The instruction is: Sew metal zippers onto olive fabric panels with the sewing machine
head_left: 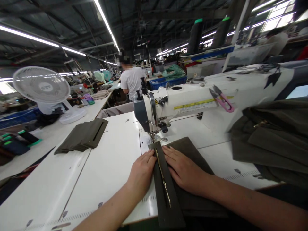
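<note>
A dark olive fabric strip with a gold-toothed zipper set in it lies lengthwise in front of me. Its far end reaches the needle area of a white sewing machine. My left hand rests on the strip's left edge, fingers extended and close together. Along the right edge, my right hand lies flat with its fingers stretched out, pressing the strip and a larger olive fabric panel. The zipper slider and pull sit partway down, nearer to me. Neither hand visibly grips anything.
Left stands a stack of olive pieces, with a white fan behind. Pink-handled thread snips lie against the machine arm. Bunched olive fabric fills the right side. A person in a white shirt is beyond the table.
</note>
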The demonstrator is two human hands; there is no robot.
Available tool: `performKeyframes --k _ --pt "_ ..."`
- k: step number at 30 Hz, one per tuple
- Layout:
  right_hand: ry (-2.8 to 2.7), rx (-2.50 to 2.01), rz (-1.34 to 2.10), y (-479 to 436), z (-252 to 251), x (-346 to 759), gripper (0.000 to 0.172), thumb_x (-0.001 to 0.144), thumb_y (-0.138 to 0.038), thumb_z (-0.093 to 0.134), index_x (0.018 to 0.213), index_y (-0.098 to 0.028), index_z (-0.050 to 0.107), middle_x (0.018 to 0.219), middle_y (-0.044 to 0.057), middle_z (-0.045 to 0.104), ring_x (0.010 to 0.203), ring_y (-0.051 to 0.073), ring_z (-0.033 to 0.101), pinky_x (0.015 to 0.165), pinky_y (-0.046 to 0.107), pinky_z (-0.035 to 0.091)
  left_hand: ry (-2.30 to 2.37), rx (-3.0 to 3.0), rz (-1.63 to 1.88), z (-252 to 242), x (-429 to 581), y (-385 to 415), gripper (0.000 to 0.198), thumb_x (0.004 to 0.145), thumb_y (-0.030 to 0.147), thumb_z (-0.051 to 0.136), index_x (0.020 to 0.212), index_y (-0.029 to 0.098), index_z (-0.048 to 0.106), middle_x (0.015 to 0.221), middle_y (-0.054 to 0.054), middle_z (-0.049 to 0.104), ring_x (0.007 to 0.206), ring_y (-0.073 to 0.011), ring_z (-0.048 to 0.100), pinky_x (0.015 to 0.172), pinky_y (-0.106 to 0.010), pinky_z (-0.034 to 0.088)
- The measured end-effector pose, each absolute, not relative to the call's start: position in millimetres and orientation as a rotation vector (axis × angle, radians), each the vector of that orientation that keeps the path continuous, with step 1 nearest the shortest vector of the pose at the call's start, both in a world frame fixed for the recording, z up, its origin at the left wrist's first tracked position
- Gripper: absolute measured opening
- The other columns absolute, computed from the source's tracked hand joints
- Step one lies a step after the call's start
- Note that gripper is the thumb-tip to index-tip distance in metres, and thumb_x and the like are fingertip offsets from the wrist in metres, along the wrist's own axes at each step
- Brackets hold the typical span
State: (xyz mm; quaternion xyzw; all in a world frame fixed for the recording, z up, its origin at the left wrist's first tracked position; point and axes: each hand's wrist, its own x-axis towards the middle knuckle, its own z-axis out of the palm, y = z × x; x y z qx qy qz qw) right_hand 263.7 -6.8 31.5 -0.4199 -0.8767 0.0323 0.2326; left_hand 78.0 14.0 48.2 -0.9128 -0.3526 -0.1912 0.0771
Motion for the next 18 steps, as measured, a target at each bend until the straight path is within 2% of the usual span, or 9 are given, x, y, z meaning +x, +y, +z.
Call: performKeyframes --k 4,10,18 --pt "-2.335 -1.282 0.068 -7 31 255 0.046 0.086 -0.017 0.037 0.131 -0.006 0.038 0.133 0.017 0.042 0.123 0.025 0.037 0.102 0.045 0.033 -1.044 -2.768 -0.514 49 78 16 0.021 0.080 0.002 0.043 0.093 0.008 0.058 0.112 -0.018 0.060 0.104 -0.0248 0.057 0.087 -0.039 0.050" --pt "-2.263 -1.378 0.122 -7 34 245 0.046 0.089 -0.026 0.041 0.134 -0.019 0.036 0.133 0.013 0.043 0.123 0.026 0.036 0.101 0.047 0.031 -1.044 -2.774 -0.489 50 77 17 0.025 0.086 0.009 0.035 0.103 0.012 0.054 0.112 -0.016 0.060 0.104 -0.0239 0.056 0.086 -0.040 0.050" --pt "-2.210 -1.338 0.251 -4 35 248 0.045 0.091 -0.032 0.036 0.134 -0.017 0.034 0.136 0.013 0.038 0.127 0.026 0.030 0.104 0.047 0.026 -0.945 -2.767 -0.462 48 68 24 0.031 0.085 0.013 0.034 0.110 0.018 0.051 0.112 -0.011 0.060 0.101 -0.0237 0.058 0.085 -0.038 0.050"
